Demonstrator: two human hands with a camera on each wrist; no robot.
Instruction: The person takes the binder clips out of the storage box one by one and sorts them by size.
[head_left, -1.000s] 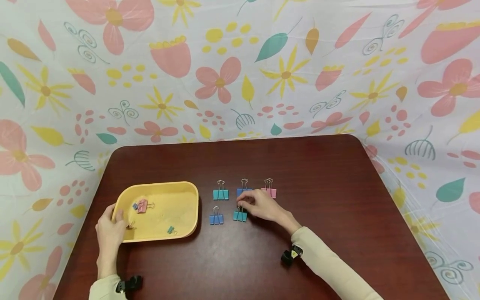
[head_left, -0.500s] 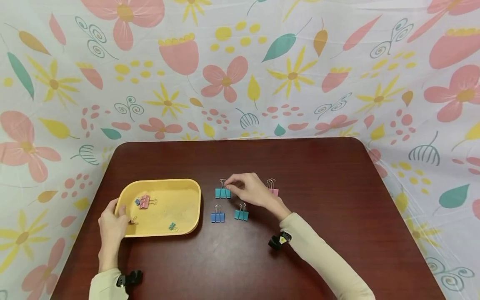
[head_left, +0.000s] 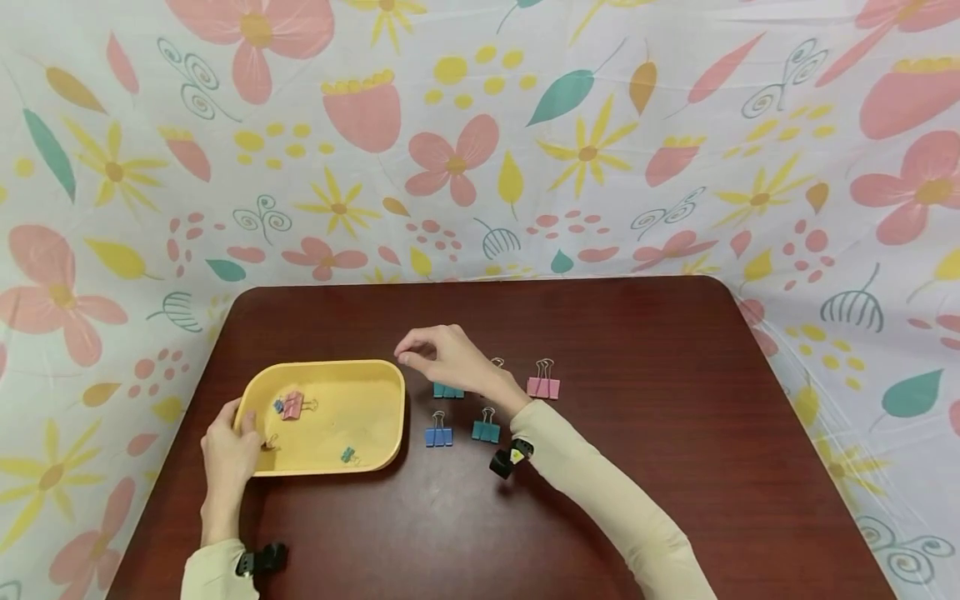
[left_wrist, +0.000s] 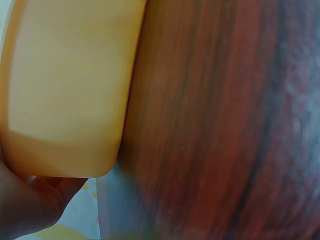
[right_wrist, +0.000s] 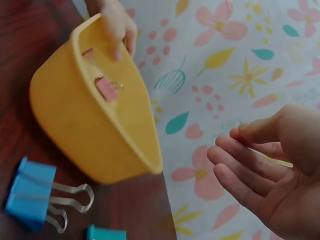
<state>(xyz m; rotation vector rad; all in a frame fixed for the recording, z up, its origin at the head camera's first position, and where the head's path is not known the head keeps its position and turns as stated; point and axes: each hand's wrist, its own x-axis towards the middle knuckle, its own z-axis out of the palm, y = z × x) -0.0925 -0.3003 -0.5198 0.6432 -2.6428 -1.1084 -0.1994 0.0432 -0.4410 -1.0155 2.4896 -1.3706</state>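
Note:
My left hand grips the left end of a yellow plastic tray, thumb over the rim and fingers outside. Inside lie a pink binder clip, a small blue clip, a small teal clip and a small dark reddish clip. Above the table near the tray's back right corner is my right hand, its thumb and index tip together and the other fingers loosely extended. Nothing shows between them in the right wrist view. Below that hand stands a teal binder clip, its handles hidden.
To the right of the tray, a blue clip and a teal clip form the front row. A pink clip ends the back row. The right forearm hides most of another clip. A patterned cloth hangs behind the table.
My right hand has left the front teal clip and moved left over the back row toward the tray. The left hand keeps its grip on the tray, and the clips stay put.

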